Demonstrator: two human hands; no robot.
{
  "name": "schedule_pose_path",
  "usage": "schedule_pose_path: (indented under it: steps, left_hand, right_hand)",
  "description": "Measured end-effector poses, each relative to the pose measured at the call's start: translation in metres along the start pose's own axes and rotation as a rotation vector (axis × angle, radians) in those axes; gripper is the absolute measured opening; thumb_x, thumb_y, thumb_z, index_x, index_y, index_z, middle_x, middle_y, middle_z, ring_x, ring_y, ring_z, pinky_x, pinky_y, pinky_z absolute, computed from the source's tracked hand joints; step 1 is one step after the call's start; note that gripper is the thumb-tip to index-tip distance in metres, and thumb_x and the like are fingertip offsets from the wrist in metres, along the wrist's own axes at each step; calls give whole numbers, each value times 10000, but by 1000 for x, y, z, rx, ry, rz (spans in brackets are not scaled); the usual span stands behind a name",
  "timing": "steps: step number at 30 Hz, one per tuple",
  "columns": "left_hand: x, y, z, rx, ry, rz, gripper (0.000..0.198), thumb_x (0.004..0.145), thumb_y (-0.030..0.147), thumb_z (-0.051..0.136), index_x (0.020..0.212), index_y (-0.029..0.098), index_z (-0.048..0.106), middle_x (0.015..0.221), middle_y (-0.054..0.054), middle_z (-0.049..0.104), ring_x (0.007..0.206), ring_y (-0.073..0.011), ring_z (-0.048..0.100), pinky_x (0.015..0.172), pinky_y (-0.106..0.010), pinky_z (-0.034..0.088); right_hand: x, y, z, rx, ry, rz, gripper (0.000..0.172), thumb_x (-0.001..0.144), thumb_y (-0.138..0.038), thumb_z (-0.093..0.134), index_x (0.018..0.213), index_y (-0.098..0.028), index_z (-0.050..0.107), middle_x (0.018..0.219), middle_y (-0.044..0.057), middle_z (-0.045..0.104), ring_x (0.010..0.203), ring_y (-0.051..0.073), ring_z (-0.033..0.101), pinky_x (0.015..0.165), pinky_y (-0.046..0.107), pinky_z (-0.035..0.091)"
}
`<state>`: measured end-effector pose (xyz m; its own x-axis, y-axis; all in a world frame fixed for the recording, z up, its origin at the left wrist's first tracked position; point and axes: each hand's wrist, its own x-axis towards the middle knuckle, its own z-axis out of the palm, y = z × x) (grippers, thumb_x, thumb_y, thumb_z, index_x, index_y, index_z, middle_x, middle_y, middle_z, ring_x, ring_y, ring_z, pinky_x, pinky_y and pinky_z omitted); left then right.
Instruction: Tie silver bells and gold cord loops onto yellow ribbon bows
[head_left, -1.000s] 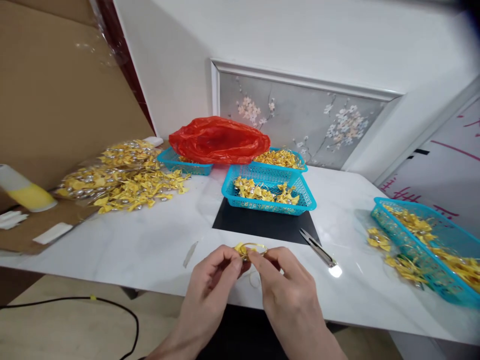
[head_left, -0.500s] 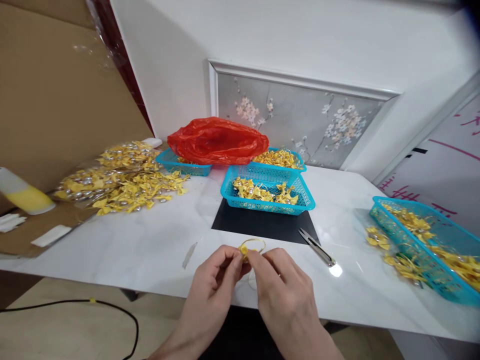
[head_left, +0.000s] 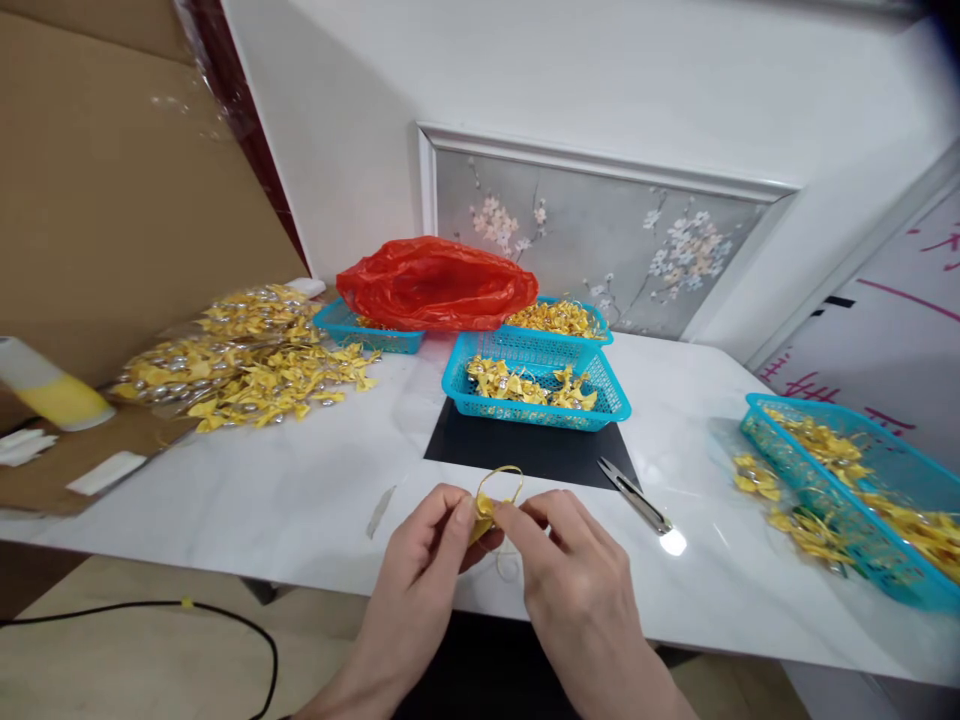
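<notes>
White wall [head_left: 637, 80] rises beyond my hands, and below it a pale marbled table [head_left: 300, 500] spreads out on both sides of them. One blue basket [head_left: 877, 545] sits well off to the right of my hands, while a smaller-looking basket [head_left: 536, 410] stands straight ahead of them, yellow pieces inside. Past it, ahead and to the left, lies a red bag [head_left: 439, 290]; nearer my left side is a yellow heap [head_left: 277, 375]. Just ahead of my fingers is a black mat [head_left: 517, 445]. My left hand [head_left: 420, 570] and right hand [head_left: 581, 580] are close together: the left pinches a yellow ribbon piece [head_left: 484, 507] between them, and the right forefinger presses on it, its thumb hidden, so I can't tell its grip. Clippers [head_left: 636, 497] rest ahead of my right hand. Smallest, the cord loop [head_left: 501, 468] has just swung upright above my fingertips, which I judge keeps it clear of their work on the ribbon.
</notes>
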<state>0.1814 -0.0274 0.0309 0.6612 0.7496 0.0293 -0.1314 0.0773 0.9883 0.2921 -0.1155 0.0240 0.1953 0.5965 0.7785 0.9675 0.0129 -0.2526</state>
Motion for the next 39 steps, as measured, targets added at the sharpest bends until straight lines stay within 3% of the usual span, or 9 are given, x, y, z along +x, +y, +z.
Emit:
schedule_pose_path:
  steps: [6, 10, 14, 18, 22, 24, 30, 34, 39]
  left_hand:
    - [1, -2, 0, 120, -46, 55, 205, 899, 359, 620, 781, 199, 667, 744, 13, 642, 764, -166, 622, 778, -261, 550]
    - [1, 0, 0, 206, -59, 101, 178, 908, 311, 602, 793, 209, 692, 757, 6, 685, 783, -182, 644, 762, -256, 522]
    - [2, 0, -1, 272, -62, 136, 160, 910, 279, 586, 820, 214, 701, 787, 2, 708, 789, -185, 642, 740, -251, 492]
    - [3, -3, -1, 313, -63, 150, 198, 905, 257, 570, 745, 202, 673, 706, 14, 652, 683, -162, 565, 648, -242, 445]
    - [2, -7, -2, 288, -79, 121, 200, 903, 277, 582, 743, 193, 668, 701, 11, 641, 673, -155, 544, 642, -241, 443]
    - [2, -9, -2, 244, -79, 91, 204, 909, 304, 582, 758, 191, 659, 737, 2, 646, 724, -164, 574, 701, -249, 481]
    - [0, -10, -7, 84, -65, 2, 228, 920, 355, 592, 769, 188, 630, 802, 0, 617, 815, -156, 592, 871, -278, 545]
    - [0, -9, -7, -9, -68, -41, 273, 907, 398, 616, 735, 186, 613, 794, 9, 590, 844, -155, 603, 931, -300, 551]
    - [0, -5, -6, -129, -66, -88, 293, 887, 408, 652, 706, 185, 597, 785, 21, 561, 828, -135, 600, 948, -296, 552]
  right_hand:
    - [2, -4, 1, 76, -32, 89, 241, 984, -129, 447, 1001, -170, 684, 740, 25, 567, 605, 150, 556, 539, 261, 443]
    - [4, -5, -1, 317, -123, 237, 280, 994, -135, 408, 1078, -207, 665, 788, 24, 565, 631, 137, 571, 578, 236, 474]
    - [6, -3, 0, 564, -156, 370, 222, 984, -142, 436, 955, -229, 639, 839, 9, 585, 714, 125, 578, 640, 219, 464]
    - [6, -5, 3, 579, -140, 427, 186, 975, -167, 474, 861, -222, 609, 879, 11, 575, 762, 129, 564, 651, 230, 440]
    - [6, -5, 1, 643, 21, 518, 124, 917, -217, 599, 826, -249, 676, 1070, 37, 552, 971, 174, 556, 754, 266, 458]
    - [7, 1, -4, 760, 113, 608, 83, 899, -261, 649, 823, -256, 681, 1078, 30, 575, 963, 166, 564, 743, 259, 467]
    - [17, 33, -25, 1306, 364, 942, 206, 823, -339, 755, 838, -231, 581, 745, -42, 573, 662, 101, 595, 524, 175, 501]
    - [16, 55, -37, 1219, 524, 883, 249, 797, -314, 779, 887, -244, 558, 714, -87, 556, 558, 47, 508, 730, 280, 597]
    - [4, 78, -48, 987, 675, 781, 239, 792, -309, 779, 874, -226, 571, 725, -74, 586, 585, 70, 525, 942, 476, 546]
